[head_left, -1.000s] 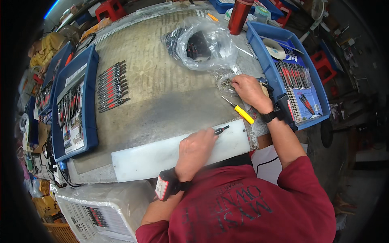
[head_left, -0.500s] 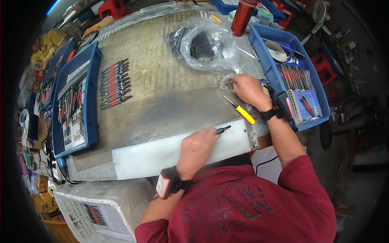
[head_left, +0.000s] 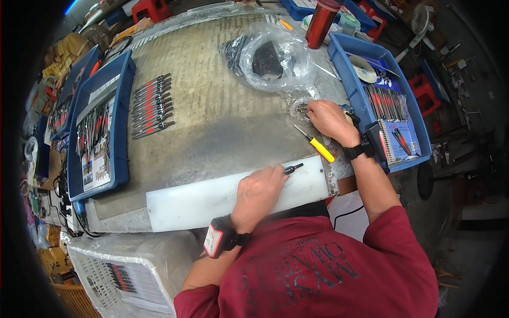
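Relative to the earlier frames, I register a slight clockwise turn of the scene in the head view: the left blue tray (head_left: 122, 140) sits higher and farther right, and the right blue tray (head_left: 344, 62) sits lower. The fan (head_left: 422, 20) is more fully visible. I cannot separate any right hand (head_left: 331, 123) displacement from this shift.
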`<action>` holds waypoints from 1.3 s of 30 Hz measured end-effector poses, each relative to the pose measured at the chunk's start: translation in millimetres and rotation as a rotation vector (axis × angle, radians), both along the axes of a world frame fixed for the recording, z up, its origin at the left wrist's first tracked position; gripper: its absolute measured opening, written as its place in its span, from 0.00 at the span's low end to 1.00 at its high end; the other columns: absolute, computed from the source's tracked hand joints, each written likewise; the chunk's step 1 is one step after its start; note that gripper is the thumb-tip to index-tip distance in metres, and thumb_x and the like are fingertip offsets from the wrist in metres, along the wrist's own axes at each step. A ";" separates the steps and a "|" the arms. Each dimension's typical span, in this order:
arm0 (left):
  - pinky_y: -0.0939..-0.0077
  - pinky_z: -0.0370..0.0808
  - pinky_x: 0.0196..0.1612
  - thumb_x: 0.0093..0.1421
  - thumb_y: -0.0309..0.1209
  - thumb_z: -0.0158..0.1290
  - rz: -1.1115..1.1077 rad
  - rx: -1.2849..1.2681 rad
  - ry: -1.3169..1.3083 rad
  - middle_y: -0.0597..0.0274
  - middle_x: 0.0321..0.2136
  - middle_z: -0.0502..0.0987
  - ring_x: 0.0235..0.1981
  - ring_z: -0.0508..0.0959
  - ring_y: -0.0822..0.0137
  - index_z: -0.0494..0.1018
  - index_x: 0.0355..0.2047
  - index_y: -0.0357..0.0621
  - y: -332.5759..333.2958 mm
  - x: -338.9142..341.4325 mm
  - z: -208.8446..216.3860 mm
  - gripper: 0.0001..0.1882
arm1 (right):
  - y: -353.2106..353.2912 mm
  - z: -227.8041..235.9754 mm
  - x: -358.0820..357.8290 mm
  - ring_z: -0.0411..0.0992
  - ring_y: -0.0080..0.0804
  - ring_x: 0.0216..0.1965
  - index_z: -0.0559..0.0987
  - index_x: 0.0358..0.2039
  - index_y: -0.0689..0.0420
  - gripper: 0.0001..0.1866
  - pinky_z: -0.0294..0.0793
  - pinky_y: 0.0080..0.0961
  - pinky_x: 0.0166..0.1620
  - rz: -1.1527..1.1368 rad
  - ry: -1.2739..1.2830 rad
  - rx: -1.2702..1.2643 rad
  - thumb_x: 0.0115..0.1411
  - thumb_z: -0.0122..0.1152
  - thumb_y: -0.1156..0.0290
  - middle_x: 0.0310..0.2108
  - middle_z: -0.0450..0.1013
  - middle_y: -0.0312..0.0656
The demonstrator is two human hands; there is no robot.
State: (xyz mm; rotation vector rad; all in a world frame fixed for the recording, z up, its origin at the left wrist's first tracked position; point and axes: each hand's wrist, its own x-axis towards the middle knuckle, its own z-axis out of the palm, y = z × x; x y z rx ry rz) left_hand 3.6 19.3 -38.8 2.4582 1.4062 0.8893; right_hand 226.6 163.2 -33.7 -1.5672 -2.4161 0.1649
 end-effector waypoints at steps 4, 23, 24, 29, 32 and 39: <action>0.67 0.70 0.20 0.53 0.32 0.56 0.001 0.000 0.005 0.60 0.17 0.67 0.18 0.72 0.61 0.66 0.26 0.44 -0.5 -0.1 -0.1 0.10 | 6.4 -1.6 -4.8 0.71 0.58 0.31 0.76 0.26 0.65 0.09 0.68 0.49 0.36 -0.078 -0.112 -0.040 0.53 0.51 0.71 0.26 0.72 0.57; 0.67 0.71 0.20 0.53 0.32 0.58 0.006 -0.018 -0.014 0.60 0.18 0.68 0.19 0.74 0.60 0.69 0.32 0.43 -1.0 -1.2 -1.4 0.10 | -78.2 36.0 -16.5 0.67 0.14 0.21 0.75 0.31 0.62 0.04 0.68 0.13 0.27 -0.111 0.991 -0.761 0.58 0.54 0.75 0.24 0.71 0.32; 0.67 0.71 0.20 0.53 0.32 0.58 0.007 -0.015 -0.015 0.60 0.18 0.69 0.19 0.74 0.60 0.69 0.32 0.43 -0.9 -1.0 -1.7 0.11 | -87.7 33.6 -19.1 0.67 0.14 0.22 0.75 0.31 0.62 0.04 0.68 0.13 0.28 -0.042 1.049 -0.786 0.59 0.55 0.75 0.25 0.71 0.32; 0.67 0.71 0.20 0.53 0.32 0.58 0.012 -0.009 -0.016 0.60 0.19 0.69 0.19 0.74 0.60 0.69 0.32 0.43 -1.1 -0.9 -3.1 0.11 | -108.1 15.7 -30.0 0.67 0.19 0.29 0.76 0.31 0.64 0.03 0.66 0.17 0.32 0.106 0.828 -0.442 0.58 0.57 0.77 0.28 0.70 0.33; 0.67 0.71 0.20 0.54 0.32 0.57 0.011 -0.019 -0.008 0.60 0.19 0.69 0.19 0.75 0.60 0.69 0.32 0.43 -0.9 -1.1 -3.1 0.10 | -112.1 9.4 -32.1 0.67 0.23 0.31 0.76 0.30 0.64 0.03 0.66 0.20 0.34 0.111 0.769 -0.315 0.56 0.58 0.77 0.29 0.70 0.36; 0.67 0.71 0.20 0.54 0.33 0.57 0.015 -0.021 -0.025 0.60 0.18 0.69 0.19 0.75 0.59 0.69 0.31 0.44 -1.1 -0.8 -1.7 0.10 | -117.2 -0.3 -37.3 0.68 0.31 0.33 0.76 0.29 0.63 0.03 0.67 0.24 0.36 0.138 0.721 -0.139 0.54 0.59 0.77 0.29 0.70 0.40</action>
